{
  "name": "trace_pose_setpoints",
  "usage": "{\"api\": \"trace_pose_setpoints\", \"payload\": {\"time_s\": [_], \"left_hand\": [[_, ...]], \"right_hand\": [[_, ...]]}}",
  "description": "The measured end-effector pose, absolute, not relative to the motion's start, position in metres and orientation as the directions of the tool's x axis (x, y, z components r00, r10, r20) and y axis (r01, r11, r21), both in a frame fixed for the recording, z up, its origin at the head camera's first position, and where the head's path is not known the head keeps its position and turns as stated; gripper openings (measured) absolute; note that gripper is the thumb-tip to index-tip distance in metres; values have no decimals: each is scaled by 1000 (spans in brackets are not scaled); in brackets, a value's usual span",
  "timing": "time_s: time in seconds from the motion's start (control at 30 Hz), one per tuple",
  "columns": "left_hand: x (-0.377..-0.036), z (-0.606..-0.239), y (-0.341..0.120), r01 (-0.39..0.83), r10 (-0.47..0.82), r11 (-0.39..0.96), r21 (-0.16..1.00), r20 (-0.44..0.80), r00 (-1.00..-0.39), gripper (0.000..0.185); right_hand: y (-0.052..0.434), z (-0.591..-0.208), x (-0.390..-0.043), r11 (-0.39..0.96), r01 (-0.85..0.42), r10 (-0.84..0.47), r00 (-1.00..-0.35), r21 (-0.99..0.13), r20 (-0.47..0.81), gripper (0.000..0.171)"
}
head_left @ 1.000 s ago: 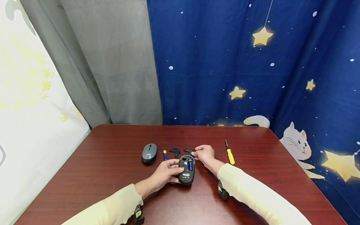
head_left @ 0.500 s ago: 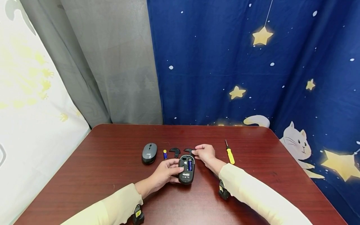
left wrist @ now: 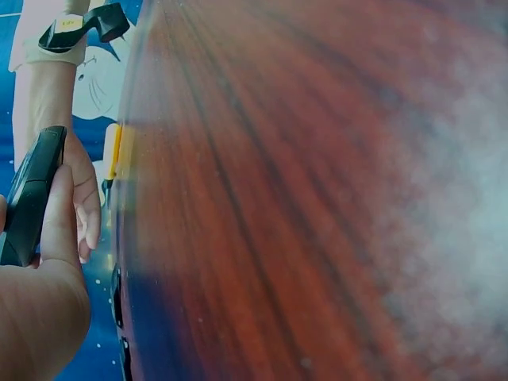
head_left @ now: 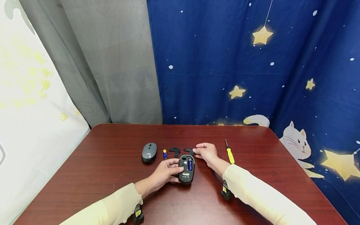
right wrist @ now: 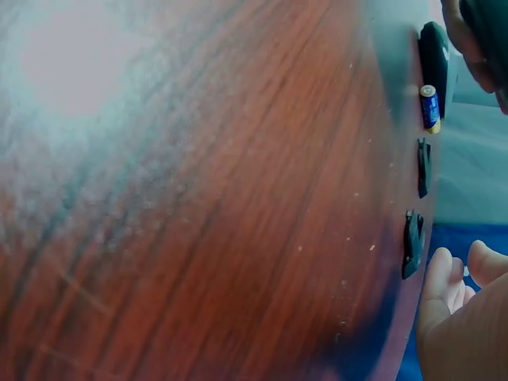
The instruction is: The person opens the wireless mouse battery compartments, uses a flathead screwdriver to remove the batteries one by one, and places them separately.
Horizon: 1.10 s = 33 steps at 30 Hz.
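glossy wood-grain table, matt plastic parts, soft cloth behind

the table [head_left: 112, 162] is dark red wood grain with a smooth, shiny finish. the opened mouse [head_left: 186, 164] and the two loose covers [head_left: 175, 151] look like matt black plastic; the second mouse [head_left: 149, 152] is smooth grey plastic. the battery [head_left: 165, 154] has a glossy blue wrap, the screwdriver [head_left: 229, 153] a yellow plastic handle. the curtain [head_left: 253, 68] and sleeves [head_left: 258, 193] are soft matt cloth.

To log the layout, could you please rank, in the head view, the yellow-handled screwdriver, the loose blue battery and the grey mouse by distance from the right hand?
From the right hand:
1. Yellow-handled screwdriver, just to its right.
2. Loose blue battery, to its left, past two black pieces.
3. Grey mouse, farthest left.
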<state>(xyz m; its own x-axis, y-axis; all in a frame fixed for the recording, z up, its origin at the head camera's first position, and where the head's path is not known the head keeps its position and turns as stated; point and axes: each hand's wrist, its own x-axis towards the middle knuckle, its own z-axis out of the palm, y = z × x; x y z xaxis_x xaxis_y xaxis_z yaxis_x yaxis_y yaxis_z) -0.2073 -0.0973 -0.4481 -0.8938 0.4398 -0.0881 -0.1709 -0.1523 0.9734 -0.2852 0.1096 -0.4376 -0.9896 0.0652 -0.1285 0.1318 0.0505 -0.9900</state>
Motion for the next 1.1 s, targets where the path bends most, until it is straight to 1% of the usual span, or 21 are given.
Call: {"api": "trace_pose_setpoints", "payload": {"time_s": [0.2, 0.57, 0.9, 1.1], "left_hand": [[-208, -448, -97, -172, 440, -157, 972, -87, -894, 49], [-208, -448, -99, -169, 441, -165, 972, -80, -894, 49], [-209, -450, -100, -149, 449, -166, 975, -60, -892, 47], [-210, -451, -100, -143, 452, -170, 975, -52, -890, 46]], "right_hand": [[114, -430, -281, 9, 139, 51, -989, -990, -138, 34], [134, -417, -278, -5, 163, 43, -986, -987, -163, 38], [160, -404, -275, -59, 112, 41, -993, -992, -114, 36], [176, -399, -273, -10, 98, 36, -994, -995, -99, 38]]}}
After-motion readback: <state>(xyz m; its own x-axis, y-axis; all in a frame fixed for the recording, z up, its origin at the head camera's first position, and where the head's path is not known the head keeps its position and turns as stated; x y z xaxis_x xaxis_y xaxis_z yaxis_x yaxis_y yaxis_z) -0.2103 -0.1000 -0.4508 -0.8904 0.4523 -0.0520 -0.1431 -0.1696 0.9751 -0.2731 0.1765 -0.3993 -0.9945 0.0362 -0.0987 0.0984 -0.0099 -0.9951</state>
